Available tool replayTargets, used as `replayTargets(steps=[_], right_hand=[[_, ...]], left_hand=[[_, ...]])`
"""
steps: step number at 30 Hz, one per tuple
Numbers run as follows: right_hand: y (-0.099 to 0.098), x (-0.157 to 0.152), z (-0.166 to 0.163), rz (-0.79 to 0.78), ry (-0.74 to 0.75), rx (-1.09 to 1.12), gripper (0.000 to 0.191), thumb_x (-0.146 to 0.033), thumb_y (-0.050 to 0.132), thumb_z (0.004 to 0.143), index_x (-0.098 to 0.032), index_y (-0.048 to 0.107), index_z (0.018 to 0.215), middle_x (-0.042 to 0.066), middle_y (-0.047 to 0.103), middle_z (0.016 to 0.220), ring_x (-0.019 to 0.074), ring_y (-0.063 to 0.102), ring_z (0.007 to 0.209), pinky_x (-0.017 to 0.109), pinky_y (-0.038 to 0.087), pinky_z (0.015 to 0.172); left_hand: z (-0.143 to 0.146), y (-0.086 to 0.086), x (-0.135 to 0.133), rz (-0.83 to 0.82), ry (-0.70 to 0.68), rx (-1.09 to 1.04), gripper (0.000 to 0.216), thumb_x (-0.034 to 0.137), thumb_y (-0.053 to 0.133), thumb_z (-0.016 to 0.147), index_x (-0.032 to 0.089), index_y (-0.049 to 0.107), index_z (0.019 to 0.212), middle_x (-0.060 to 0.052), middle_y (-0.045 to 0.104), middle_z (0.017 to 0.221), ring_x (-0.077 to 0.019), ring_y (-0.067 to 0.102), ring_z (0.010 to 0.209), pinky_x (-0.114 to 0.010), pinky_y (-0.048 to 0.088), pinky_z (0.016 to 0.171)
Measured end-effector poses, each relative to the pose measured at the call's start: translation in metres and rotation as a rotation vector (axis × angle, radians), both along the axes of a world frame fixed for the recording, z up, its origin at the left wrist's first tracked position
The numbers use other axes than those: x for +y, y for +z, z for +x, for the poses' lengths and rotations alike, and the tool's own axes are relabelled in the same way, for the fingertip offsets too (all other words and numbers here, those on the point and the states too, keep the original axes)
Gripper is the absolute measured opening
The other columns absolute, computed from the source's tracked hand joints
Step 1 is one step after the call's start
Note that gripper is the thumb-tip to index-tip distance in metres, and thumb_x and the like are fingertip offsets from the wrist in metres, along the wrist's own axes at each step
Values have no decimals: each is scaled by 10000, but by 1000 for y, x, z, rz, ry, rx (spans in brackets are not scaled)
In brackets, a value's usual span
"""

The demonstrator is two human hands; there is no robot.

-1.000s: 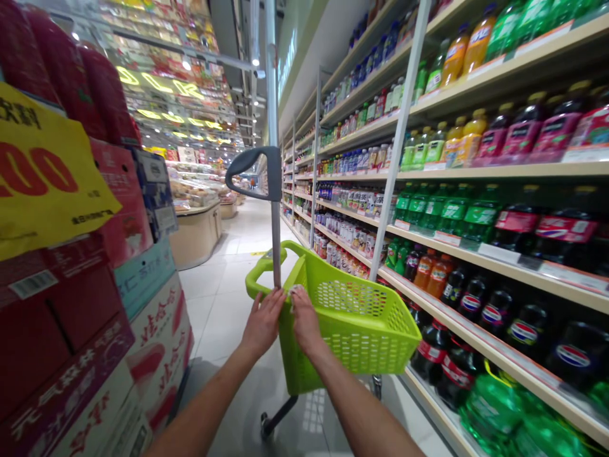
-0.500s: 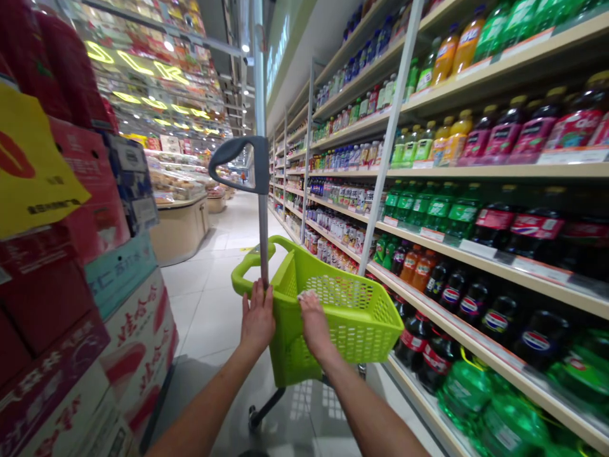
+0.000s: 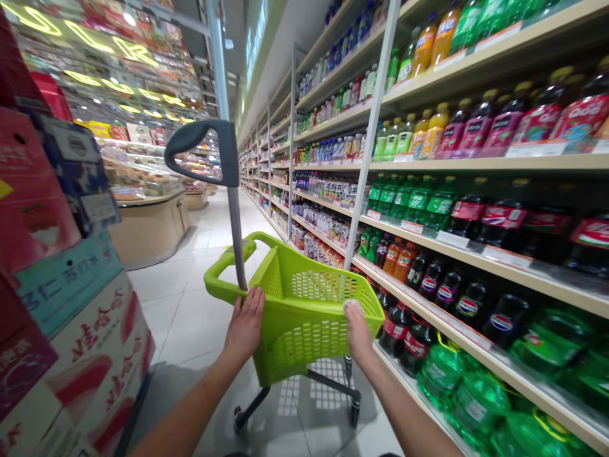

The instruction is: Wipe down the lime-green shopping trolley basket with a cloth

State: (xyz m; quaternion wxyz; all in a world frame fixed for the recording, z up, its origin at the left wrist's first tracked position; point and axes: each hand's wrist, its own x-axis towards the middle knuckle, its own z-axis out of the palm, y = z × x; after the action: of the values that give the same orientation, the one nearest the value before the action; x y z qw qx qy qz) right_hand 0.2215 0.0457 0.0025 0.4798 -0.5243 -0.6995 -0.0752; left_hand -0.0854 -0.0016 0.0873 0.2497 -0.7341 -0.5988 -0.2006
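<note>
A lime-green wheeled shopping basket cart (image 3: 297, 301) stands on the floor in front of me, with its basket interior empty. From its left end rises a metal pole with a dark grey loop handle (image 3: 227, 152). My left hand (image 3: 246, 325) lies on the basket's near rim beside the foot of the pole, its fingers outstretched. Farther right, my right hand (image 3: 360, 336) presses a small crumpled white wipe (image 3: 353, 307) against the rim, near the right corner. My fingers partly hide the wipe.
Drink shelves (image 3: 476, 165) full of bottles run along the right side, close to the cart. Stacked drink cartons (image 3: 95, 330) stand close on the left. Beyond are a rounded display counter (image 3: 150, 225) and a pale tiled aisle (image 3: 204, 241).
My right hand has slid rightward along the basket rim with the wipe. The cart and its pole appear farther left and the pole leans more, as the view has shifted. My left hand stays on the rim.
</note>
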Motion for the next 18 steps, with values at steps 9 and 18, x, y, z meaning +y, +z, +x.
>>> replayTargets(steps=[9,18], right_hand=[[48,-34,-211,139,523,-128,425,-55,361,827,-157,485,1220,87,446,1308,195,255,1290,407,302,1044],[-6,-52,-167,78,505,-197,447,-9,369,801,-164,501,1199,97,515,1241,187,340,1249,368,387,984]], left_hand=[[-44,3,-30,58,160,-53,649,76,356,669,81,301,1316,-125,320,1390,-227,263,1294,-462,152,1066],[-53,-15,-44,-1,124,-27,657,71,374,634,87,354,1291,-109,328,1388,-225,258,1296,-447,170,1068]])
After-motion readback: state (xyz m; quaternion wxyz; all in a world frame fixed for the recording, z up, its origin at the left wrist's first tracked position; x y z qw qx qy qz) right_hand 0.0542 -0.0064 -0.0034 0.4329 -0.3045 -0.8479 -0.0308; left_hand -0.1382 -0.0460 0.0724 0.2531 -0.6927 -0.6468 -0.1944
